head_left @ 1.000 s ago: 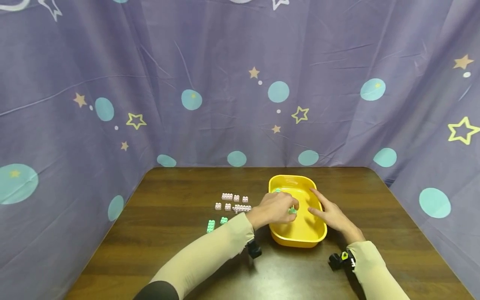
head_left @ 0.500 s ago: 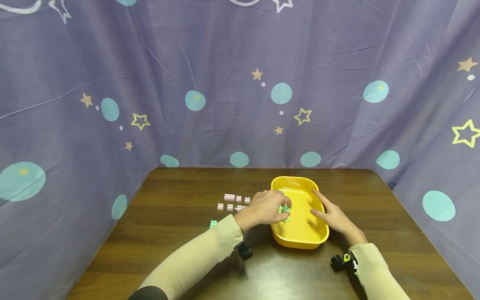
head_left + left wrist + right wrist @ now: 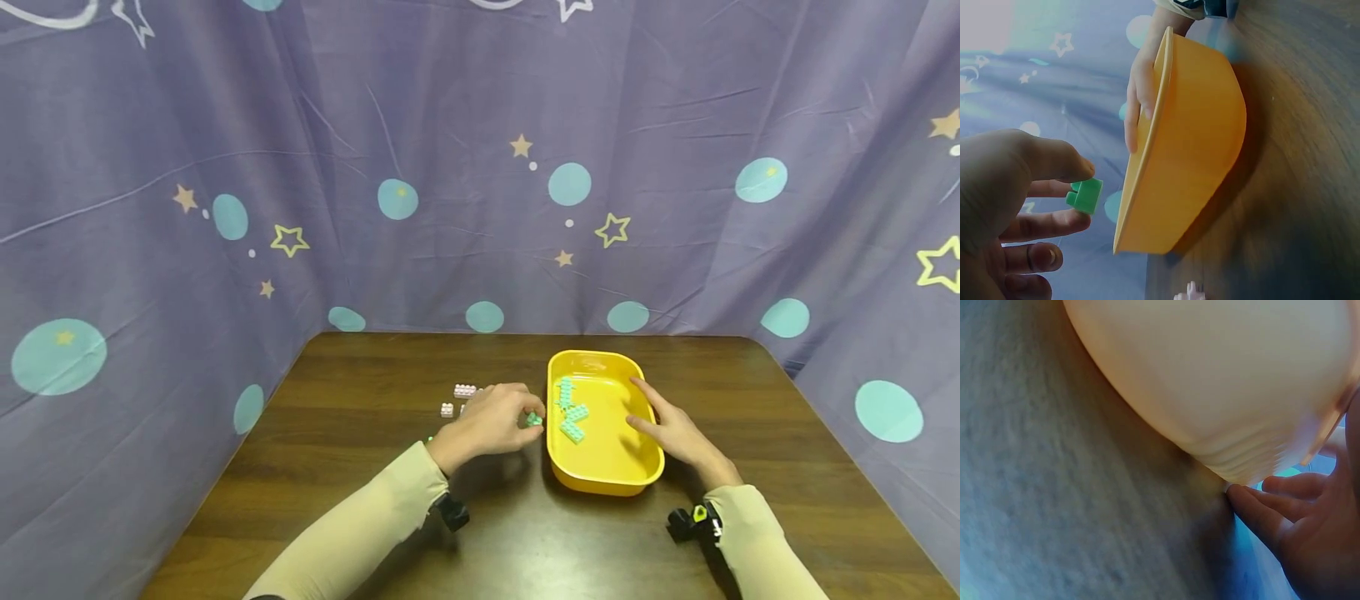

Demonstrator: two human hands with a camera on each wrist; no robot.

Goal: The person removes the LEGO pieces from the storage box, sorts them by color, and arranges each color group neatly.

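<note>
Between thumb and fingertips, my left hand pinches a small green toy brick, held above the table just left of the yellow tray. Several green bricks lie inside the tray along its left side. My right hand grips the tray's right wall, its thumb over the rim on the inner side. In the right wrist view, other fingers touch the tray's outside near its base. Part of the held brick is covered by the left fingers in the head view.
Pink bricks lie on the wooden table left of the tray, some hidden behind the left hand. A sliver of another green brick shows beside the left wrist. A patterned purple curtain encloses the table.
My left hand has moved left from above the tray to outside it, carrying the green brick. Green bricks in the tray are now uncovered. The right hand has stayed on the tray.
</note>
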